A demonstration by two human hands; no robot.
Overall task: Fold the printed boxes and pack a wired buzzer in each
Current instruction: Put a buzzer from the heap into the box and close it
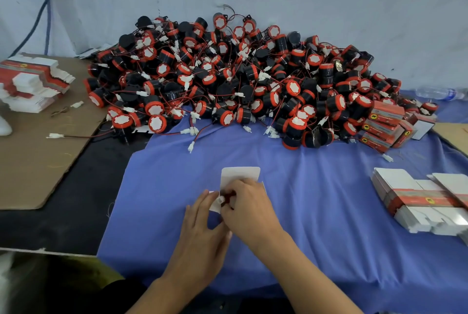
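While both hands work at the one printed box (240,175) on the blue cloth (316,199), on the near side of the heap of buzzers (228,80) and well apart from it, the packing step is judged under way and not closed: the box's white tuck flap (250,171) stands open toward the heap. The right hand (249,208) is curled over the box body and grips it. The left hand (202,222) lies with fairly straight fingers against the box's left side and holds nothing that can be made out. Between them a red and white glimpse, judged to be the wired buzzer (226,197) and its connector, sits at the box mouth. Risk one: if the flap is tucked with the lead or connector proud of the mouth, the wire is likely to be pinched or the flap creased. Risk two: leads in the heap are tangled, so pulling the next unit may drag neighbours down onto the cloth. Risk three: the packed boxes (385,123) lie against the heap's right edge and could be buried among loose units. Count: one box in hand; about six packed boxes visible; flat blanks in one banded bundle (417,199) near-right of the heap and one loose pile (33,80) to its left on a cardboard sheet (38,156); one water bottle (440,93) past its right end; buzzers too many to count, by estimate well over a hundred.
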